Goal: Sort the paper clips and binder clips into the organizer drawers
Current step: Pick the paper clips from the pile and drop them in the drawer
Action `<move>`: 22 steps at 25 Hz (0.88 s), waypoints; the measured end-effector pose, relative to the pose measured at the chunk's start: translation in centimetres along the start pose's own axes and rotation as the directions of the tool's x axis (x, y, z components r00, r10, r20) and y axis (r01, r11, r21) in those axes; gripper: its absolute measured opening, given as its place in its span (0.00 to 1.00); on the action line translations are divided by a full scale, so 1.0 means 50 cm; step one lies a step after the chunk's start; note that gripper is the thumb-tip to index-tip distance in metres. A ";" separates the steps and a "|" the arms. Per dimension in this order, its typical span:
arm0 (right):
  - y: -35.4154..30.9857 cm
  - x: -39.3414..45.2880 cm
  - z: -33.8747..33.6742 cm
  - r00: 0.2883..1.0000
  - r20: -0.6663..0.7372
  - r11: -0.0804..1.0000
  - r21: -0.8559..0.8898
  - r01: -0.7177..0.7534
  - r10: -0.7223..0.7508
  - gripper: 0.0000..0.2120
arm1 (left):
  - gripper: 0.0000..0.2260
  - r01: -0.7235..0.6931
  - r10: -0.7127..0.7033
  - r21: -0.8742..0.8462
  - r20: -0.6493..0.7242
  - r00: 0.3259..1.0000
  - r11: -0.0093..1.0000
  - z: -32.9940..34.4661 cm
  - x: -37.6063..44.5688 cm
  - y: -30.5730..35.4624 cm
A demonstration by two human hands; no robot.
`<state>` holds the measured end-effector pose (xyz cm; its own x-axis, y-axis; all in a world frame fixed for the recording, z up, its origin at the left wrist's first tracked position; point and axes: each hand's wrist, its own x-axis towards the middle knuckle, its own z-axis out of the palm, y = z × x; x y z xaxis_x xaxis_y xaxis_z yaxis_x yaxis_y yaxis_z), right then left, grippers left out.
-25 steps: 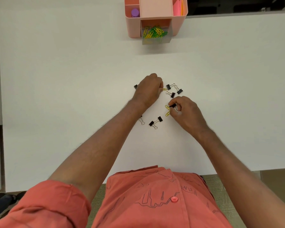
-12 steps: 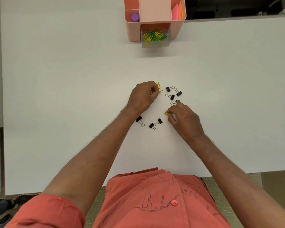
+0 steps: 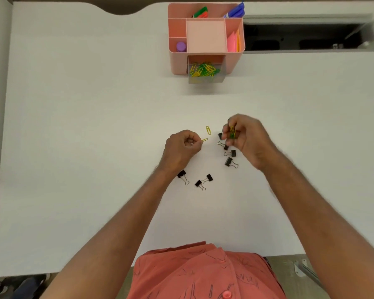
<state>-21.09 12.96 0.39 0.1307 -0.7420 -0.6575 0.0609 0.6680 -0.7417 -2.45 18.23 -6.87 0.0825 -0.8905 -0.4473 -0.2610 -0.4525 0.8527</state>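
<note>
- Pink organizer (image 3: 205,37) at the table's (image 3: 73,126) far edge; its clear drawer (image 3: 205,73) stands pulled out, holding yellow and green paper clips.
- Left hand (image 3: 180,151), mid-table: fingers pinched on one yellow paper clip (image 3: 204,139).
- Right hand (image 3: 247,140), raised just beside it: fingertips closed on a yellow-green clip bunch (image 3: 232,132).
- Loose yellow clip (image 3: 208,130) lies between the hands.
- Black binder clips (image 3: 231,162) scattered mid-table, under and nearer than the hands.
</note>
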 end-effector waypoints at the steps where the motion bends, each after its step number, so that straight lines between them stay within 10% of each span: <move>1: -0.040 0.013 0.009 0.999 0.041 0.999 0.024 0.035 -0.036 0.06 | 0.02 -0.001 0.001 -0.007 -0.009 1.000 1.000 -0.004 -0.003 0.000; 4: -0.141 0.069 0.049 0.967 0.064 0.898 -0.360 0.252 -0.246 0.06 | 0.03 -0.018 0.018 0.014 -0.053 0.998 1.000 -0.020 -0.005 0.011; 8: -0.204 0.155 0.103 0.808 0.279 0.115 -0.914 0.389 -0.519 0.12 | 0.04 -0.082 0.090 0.061 -0.136 0.987 0.995 -0.058 0.019 0.049; 11: -0.207 0.188 0.115 0.770 0.406 -0.129 -0.909 0.397 -0.493 0.12 | 0.06 -0.166 0.182 0.098 -0.191 0.965 0.981 -0.084 0.048 0.094; 22: -0.108 0.149 0.018 0.624 0.087 0.324 -0.795 0.514 -0.776 0.08 | 0.02 -0.292 0.424 0.439 -0.239 0.874 0.850 -0.069 0.212 0.236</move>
<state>-19.58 3.88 -0.38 0.1207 -0.9768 0.1769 -0.6995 -0.2101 -0.6830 -1.33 3.28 -0.62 0.1910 -0.9810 0.0353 -0.6682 -0.1036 0.7367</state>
